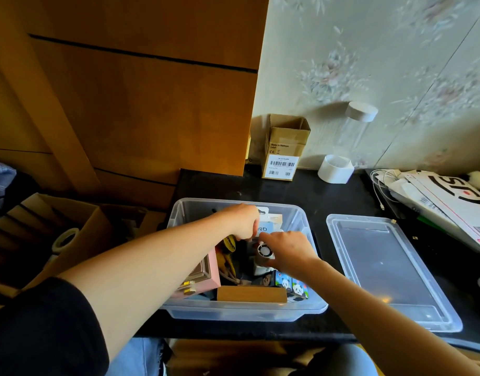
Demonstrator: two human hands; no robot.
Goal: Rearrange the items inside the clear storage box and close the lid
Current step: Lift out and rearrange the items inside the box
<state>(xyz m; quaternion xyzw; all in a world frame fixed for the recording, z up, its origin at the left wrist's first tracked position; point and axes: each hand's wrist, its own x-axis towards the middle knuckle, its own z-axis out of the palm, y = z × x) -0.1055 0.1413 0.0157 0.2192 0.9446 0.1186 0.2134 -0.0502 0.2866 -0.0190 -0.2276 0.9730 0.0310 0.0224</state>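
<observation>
With both hands inside the clear storage box (179, 210) on the black counter (328, 196), left hand (243, 222) has fingers curled at a blue packet (263, 229), hold unclear; right hand (286, 249) grips a small white fan (263, 251), fingers curled round it; lid (390, 270) lies off, just right of the box, upside up or down unclear.

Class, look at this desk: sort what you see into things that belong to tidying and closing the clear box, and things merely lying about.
Belongs to the job:
clear storage box
its lid, lying off beside the box
small fan
pink box
wooden block
panda boxes

Lying about:
cardboard carton
white tape roll
white cables
</observation>
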